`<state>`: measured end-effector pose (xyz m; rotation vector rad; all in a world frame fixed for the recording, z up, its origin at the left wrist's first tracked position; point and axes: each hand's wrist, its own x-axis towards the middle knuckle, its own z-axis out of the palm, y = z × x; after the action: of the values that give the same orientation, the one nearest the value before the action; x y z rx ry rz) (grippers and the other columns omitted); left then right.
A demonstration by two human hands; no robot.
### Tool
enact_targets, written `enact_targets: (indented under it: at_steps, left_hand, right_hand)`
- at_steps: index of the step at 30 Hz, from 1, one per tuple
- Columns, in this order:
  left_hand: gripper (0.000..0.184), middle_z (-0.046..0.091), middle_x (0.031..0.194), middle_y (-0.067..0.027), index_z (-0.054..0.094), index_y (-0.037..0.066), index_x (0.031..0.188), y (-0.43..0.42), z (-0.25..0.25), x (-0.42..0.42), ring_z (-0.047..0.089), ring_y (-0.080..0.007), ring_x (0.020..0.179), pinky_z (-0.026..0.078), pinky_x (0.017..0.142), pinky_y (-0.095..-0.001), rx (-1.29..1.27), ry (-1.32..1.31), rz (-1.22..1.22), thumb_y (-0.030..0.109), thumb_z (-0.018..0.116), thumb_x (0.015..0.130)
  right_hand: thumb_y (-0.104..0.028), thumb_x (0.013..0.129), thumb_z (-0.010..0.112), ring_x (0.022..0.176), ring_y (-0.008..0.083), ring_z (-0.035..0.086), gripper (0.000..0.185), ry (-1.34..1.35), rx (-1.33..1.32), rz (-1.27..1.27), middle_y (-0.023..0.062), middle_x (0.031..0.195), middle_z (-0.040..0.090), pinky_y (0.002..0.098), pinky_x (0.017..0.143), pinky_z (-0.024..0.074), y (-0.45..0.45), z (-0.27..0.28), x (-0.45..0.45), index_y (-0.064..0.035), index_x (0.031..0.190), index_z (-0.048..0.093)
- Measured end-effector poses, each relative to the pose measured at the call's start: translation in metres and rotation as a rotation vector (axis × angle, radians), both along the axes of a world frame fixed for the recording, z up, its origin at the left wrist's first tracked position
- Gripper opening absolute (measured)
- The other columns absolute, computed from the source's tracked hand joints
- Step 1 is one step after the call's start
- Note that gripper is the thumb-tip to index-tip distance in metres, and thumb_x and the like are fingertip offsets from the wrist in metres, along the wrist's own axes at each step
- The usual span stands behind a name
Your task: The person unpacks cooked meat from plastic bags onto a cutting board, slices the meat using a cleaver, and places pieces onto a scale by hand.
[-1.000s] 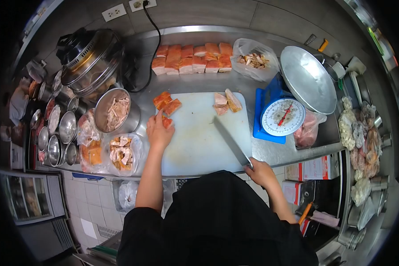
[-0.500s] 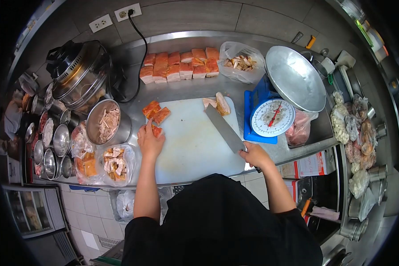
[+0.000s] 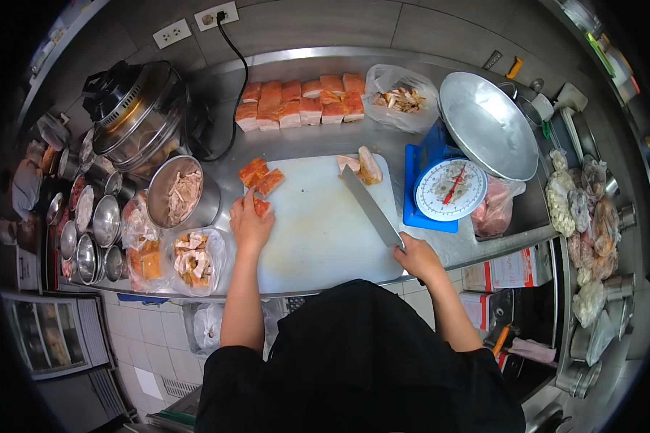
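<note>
The knife (image 3: 373,209) points forward-left, long axis slanting over the board (image 3: 318,238).

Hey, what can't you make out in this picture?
From the head view:
Knife: handle mostly covered by the right hand.
Meat piece: partly hidden by the left hand, so its full shape doesn't show.
Scale dial: numbers too small to read.
Glass-fronted cabinet: contents too small and blurred to identify.
</note>
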<state>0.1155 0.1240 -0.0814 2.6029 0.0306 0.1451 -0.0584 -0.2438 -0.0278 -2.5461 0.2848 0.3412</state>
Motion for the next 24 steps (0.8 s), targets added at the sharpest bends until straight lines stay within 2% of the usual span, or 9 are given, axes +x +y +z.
enact_targets:
  at_steps: [2,9,11,16,18,24]
  left_hand:
    - [0.082,0.047,0.145,-0.0188,0.045,0.021,0.153,0.001,0.002,-0.001,0.043,-0.0372,0.136,0.038,0.112,-0.0487,-0.017,0.029,-0.013,0.029,0.078,0.078]
    - [0.082,0.046,0.145,-0.0178,0.045,0.019,0.153,0.002,0.0,-0.003,0.043,-0.0366,0.136,0.038,0.112,-0.0483,0.006,-0.013,0.005,0.029,0.077,0.078]
    - [0.078,0.051,0.139,-0.0211,0.048,0.019,0.149,0.001,0.0,-0.003,0.048,-0.0392,0.13,0.041,0.109,-0.0479,0.005,-0.069,-0.004,0.03,0.077,0.077]
    - [0.08,0.05,0.141,-0.0206,0.048,0.018,0.15,-0.001,0.002,-0.003,0.047,-0.0388,0.131,0.04,0.11,-0.0475,0.001,-0.052,0.007,0.029,0.078,0.076]
    - [0.082,0.046,0.146,-0.0186,0.045,0.019,0.152,-0.002,0.003,-0.003,0.043,-0.037,0.136,0.037,0.113,-0.0491,-0.014,-0.011,0.016,0.026,0.077,0.076]
    - [0.082,0.046,0.146,-0.0193,0.045,0.019,0.152,0.0,0.001,-0.002,0.043,-0.0377,0.136,0.037,0.112,-0.0491,-0.015,0.0,0.007,0.027,0.076,0.077]
  right_hand:
    - [-0.028,0.093,0.06,0.09,0.049,0.067,0.034,-0.001,-0.028,0.017,0.0294,0.093,0.071,0.0568,0.082,0.0526,0.002,0.002,0.001,-0.0034,0.116,0.062]
    - [-0.028,0.092,0.06,0.092,0.0483,0.068,0.037,-0.029,0.004,0.017,0.0297,0.094,0.071,0.0558,0.084,0.0528,0.002,-0.004,0.001,-0.0038,0.121,0.062]
    - [-0.028,0.092,0.061,0.094,0.0482,0.068,0.038,0.053,0.06,-0.046,0.0299,0.095,0.071,0.055,0.085,0.0529,0.003,0.002,0.003,-0.0033,0.121,0.062]
    - [-0.028,0.093,0.061,0.094,0.0491,0.068,0.037,0.04,0.05,-0.037,0.0307,0.095,0.071,0.0555,0.086,0.0522,0.001,0.0,0.003,-0.0024,0.121,0.063]
    - [-0.027,0.094,0.061,0.094,0.0494,0.067,0.037,0.05,0.053,-0.04,0.031,0.095,0.071,0.0557,0.086,0.052,0.002,0.004,0.005,-0.0022,0.12,0.063]
    - [-0.028,0.094,0.061,0.094,0.0496,0.067,0.035,0.068,0.041,-0.032,0.0317,0.095,0.07,0.056,0.085,0.052,0.005,0.008,0.004,-0.0024,0.118,0.063]
